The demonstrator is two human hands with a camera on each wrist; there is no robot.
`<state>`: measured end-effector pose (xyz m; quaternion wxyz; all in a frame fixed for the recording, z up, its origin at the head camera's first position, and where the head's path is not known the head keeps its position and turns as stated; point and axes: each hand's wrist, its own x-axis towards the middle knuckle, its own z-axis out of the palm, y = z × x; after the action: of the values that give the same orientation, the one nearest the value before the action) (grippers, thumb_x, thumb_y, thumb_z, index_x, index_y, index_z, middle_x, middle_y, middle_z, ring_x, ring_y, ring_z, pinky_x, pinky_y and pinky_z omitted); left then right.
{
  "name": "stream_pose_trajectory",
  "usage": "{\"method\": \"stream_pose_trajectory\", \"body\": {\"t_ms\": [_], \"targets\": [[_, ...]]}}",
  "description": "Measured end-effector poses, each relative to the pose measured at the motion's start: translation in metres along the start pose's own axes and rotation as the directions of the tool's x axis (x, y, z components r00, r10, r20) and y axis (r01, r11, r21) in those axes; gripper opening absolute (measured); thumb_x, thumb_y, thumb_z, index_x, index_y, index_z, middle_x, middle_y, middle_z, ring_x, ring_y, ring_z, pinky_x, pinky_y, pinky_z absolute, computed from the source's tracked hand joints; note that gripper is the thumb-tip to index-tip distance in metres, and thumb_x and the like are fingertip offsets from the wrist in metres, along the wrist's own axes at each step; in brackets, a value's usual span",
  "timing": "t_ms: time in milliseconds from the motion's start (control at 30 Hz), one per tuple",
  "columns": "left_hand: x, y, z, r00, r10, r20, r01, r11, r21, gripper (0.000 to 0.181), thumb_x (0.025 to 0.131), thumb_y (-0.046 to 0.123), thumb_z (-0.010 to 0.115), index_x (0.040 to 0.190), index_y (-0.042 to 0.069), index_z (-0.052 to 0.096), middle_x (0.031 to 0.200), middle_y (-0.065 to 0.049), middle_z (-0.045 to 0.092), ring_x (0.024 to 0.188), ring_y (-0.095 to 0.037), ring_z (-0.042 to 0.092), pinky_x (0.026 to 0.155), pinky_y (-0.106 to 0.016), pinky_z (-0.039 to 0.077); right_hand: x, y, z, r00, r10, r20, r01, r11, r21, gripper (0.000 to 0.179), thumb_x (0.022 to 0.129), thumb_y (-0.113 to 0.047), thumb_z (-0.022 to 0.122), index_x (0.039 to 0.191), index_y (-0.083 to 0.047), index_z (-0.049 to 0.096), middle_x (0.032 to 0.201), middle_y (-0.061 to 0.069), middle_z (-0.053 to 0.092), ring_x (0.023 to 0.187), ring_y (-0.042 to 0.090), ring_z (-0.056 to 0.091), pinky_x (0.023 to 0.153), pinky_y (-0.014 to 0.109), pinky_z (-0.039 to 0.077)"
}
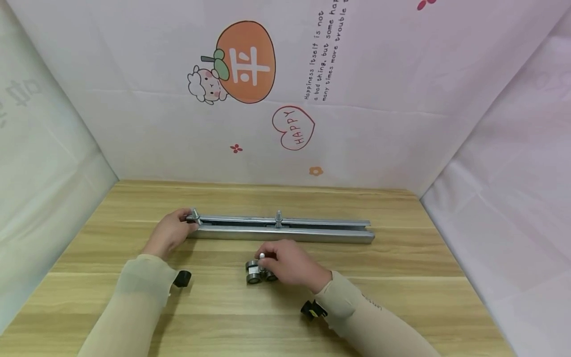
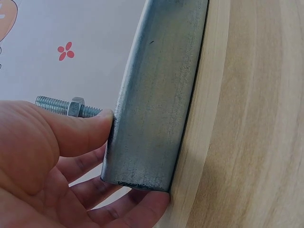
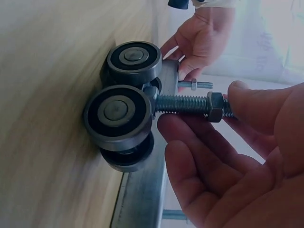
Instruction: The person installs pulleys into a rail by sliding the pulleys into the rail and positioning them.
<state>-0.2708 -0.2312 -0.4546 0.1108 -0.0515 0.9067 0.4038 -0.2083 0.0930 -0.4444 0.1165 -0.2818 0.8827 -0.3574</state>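
Observation:
A grey metal track rail (image 1: 312,236) with a slot along its top lies across the wooden table. My left hand (image 1: 171,230) grips its left end; in the left wrist view the thumb presses the slotted edge while the fingers curl around the end. Two bolts stand up from the slot: one bolt (image 1: 195,215) by the left hand, another bolt (image 1: 278,218) near the middle. In front of the rail, my right hand (image 1: 292,263) pinches the threaded bolt of a roller trolley (image 3: 118,111). The trolley has several round wheels and a nut (image 3: 215,107) on its bolt.
White printed cloth (image 1: 374,134) hangs behind the table, with more cloth at both sides. Wood-grain tabletop (image 1: 415,307) extends around the rail. A small black device is strapped at each wrist, over the beige sleeves (image 1: 129,307).

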Motion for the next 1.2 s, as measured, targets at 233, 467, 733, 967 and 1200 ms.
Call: {"method": "stream_pose_trajectory", "body": {"t_ms": [233, 467, 733, 967, 1200], "targets": [[0.000, -0.001, -0.001, 1.000, 0.010, 0.007, -0.011, 1.000, 0.005, 0.063, 0.102, 0.023, 0.058, 0.153, -0.002, 0.031, 0.148, -0.032, 0.037, 0.134, -0.049, 0.036, 0.105, -0.060, 0.034, -0.003, -0.003, -0.005, 1.000, 0.023, 0.002, -0.023, 0.999, -0.034, 0.017, 0.103, -0.021, 0.059, 0.112, -0.014, 0.073, 0.072, -0.003, 0.064, 0.054, 0.007, 0.048, 0.055, 0.027, 0.045], [-0.001, 0.002, -0.002, 1.000, 0.012, 0.009, -0.012, 1.000, 0.018, 0.063, 0.101, 0.024, 0.059, 0.153, -0.002, 0.032, 0.147, -0.033, 0.038, 0.133, -0.049, 0.036, 0.104, -0.060, 0.034, -0.008, 0.004, -0.011, 0.999, 0.035, -0.013, -0.036, 0.998, -0.045, 0.018, 0.102, -0.019, 0.060, 0.112, -0.013, 0.073, 0.081, -0.003, 0.066, 0.060, 0.008, 0.051, 0.060, 0.029, 0.048], [-0.001, 0.001, -0.001, 1.000, 0.011, 0.006, -0.011, 1.000, 0.016, 0.062, 0.101, 0.023, 0.058, 0.152, -0.002, 0.033, 0.147, -0.033, 0.039, 0.133, -0.049, 0.037, 0.104, -0.060, 0.035, -0.016, 0.012, -0.020, 0.998, 0.054, -0.024, -0.055, 0.995, -0.080, 0.017, 0.102, -0.018, 0.060, 0.111, -0.013, 0.073, 0.090, -0.010, 0.065, 0.067, 0.009, 0.053, 0.065, 0.031, 0.048], [-0.003, 0.002, -0.001, 1.000, 0.016, 0.009, -0.016, 1.000, 0.014, 0.062, 0.101, 0.023, 0.058, 0.152, -0.003, 0.033, 0.146, -0.033, 0.039, 0.132, -0.049, 0.038, 0.104, -0.060, 0.035, -0.025, 0.019, -0.026, 0.995, 0.079, -0.060, -0.084, 0.993, -0.088, 0.015, 0.102, -0.018, 0.060, 0.108, -0.013, 0.073, 0.090, -0.010, 0.065, 0.070, 0.010, 0.054, 0.065, 0.032, 0.049], [-0.002, 0.002, -0.001, 1.000, 0.009, 0.010, -0.009, 1.000, 0.006, 0.062, 0.102, 0.022, 0.058, 0.152, -0.003, 0.032, 0.147, -0.033, 0.038, 0.133, -0.049, 0.037, 0.104, -0.060, 0.035, -0.032, 0.027, -0.032, 0.991, 0.098, -0.092, -0.107, 0.990, -0.095, 0.013, 0.101, -0.018, 0.061, 0.107, -0.015, 0.073, 0.093, -0.011, 0.066, 0.076, 0.011, 0.057, 0.067, 0.033, 0.049]]}}
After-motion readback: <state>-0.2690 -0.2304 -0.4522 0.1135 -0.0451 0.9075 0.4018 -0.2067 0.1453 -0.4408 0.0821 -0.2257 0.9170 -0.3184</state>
